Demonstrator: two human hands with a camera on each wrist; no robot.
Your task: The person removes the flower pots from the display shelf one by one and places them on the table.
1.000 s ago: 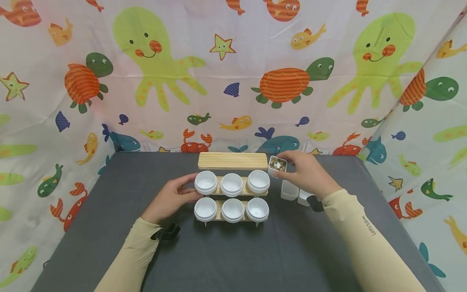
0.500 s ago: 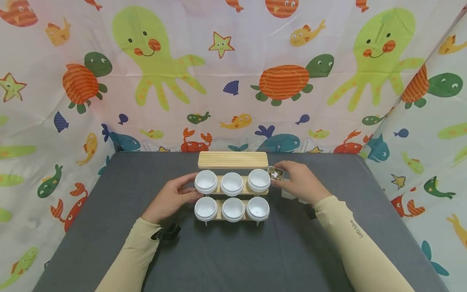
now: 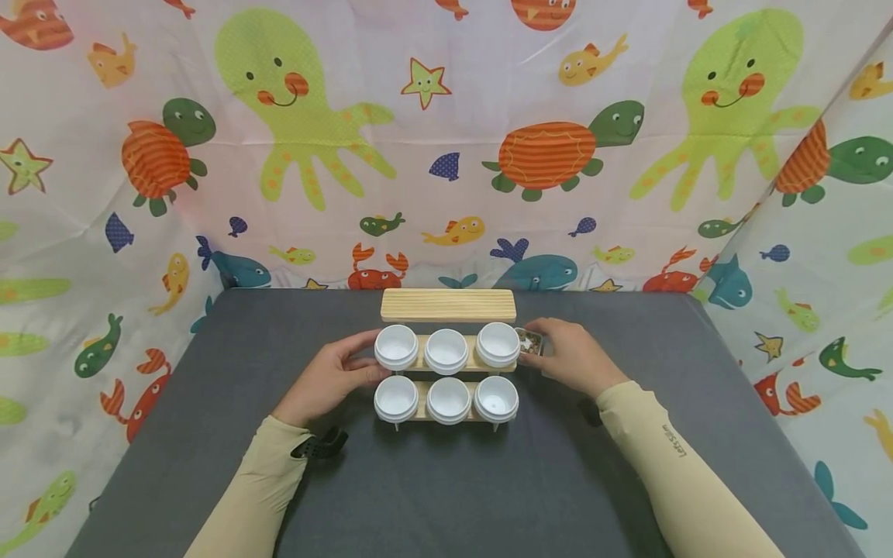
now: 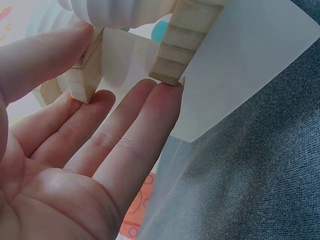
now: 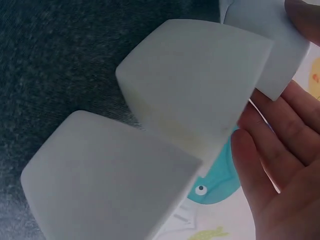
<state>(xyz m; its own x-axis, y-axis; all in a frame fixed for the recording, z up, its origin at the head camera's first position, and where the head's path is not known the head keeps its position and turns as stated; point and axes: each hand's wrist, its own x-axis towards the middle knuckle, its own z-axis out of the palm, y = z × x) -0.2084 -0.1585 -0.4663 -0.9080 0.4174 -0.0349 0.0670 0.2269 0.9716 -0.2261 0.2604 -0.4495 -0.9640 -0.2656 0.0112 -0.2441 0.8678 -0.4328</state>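
Observation:
A tiered display stand with pale wood shelves (image 3: 448, 305) stands mid-table, its two lower shelves bearing several white round cups (image 3: 446, 351). My left hand (image 3: 333, 378) holds its left side. In the left wrist view, thumb and fingers are at one shelf end (image 4: 85, 82), and other fingertips touch a second shelf's end (image 4: 175, 60). My right hand (image 3: 574, 355) grips a small square white container (image 3: 530, 342) beside the upper cup row's right end. Brownish bits and a white star shape show inside it. The right wrist view shows this container (image 5: 270, 45) between thumb and fingers.
Two more white square containers (image 5: 190, 85) stand near my right hand in the right wrist view; my right hand and forearm hide them in the head view. A dark grey cloth (image 3: 446, 496) covers the table. A sea-animal curtain (image 3: 446, 194) hangs behind and at the sides.
My right hand has moved the small container toward me and down, close beside the stand's right end. My left hand stays in place on the stand.

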